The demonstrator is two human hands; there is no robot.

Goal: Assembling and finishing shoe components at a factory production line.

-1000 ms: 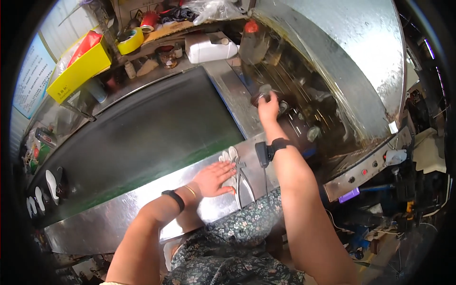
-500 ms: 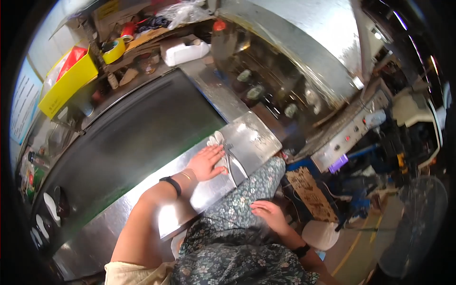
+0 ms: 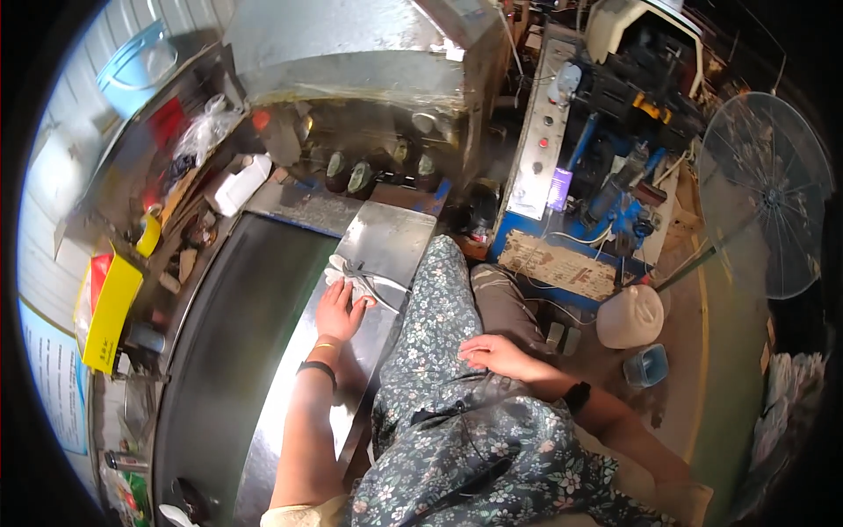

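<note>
My left hand (image 3: pixel 338 312) lies on the steel ledge (image 3: pixel 303 351) beside the dark belt, palm down, fingers stretched out. Its fingertips rest on a crumpled white item (image 3: pixel 339 269), perhaps a cloth or glove; the hand partly covers it. Metal pliers (image 3: pixel 373 278) lie against that item, their handles spread towards my lap. Over the flowered apron (image 3: pixel 439 299) on my thigh rests my right hand (image 3: pixel 496 354), holding nothing, its fingers loosely extended.
The dark conveyor belt (image 3: pixel 237 307) runs along my left, with a dark and white shoe (image 3: pixel 182 508) at its near end. Several shoes (image 3: pixel 360 178) stand under the metal hood (image 3: pixel 351 53). A machine with a control panel (image 3: pixel 537 132), a white jug (image 3: pixel 630 316) and a fan (image 3: pixel 771 195) are right.
The view has swung to the right, so the belt sits further left and more of the machine, jug and fan shows. Both hands stay where they were, on the ledge and lap.
</note>
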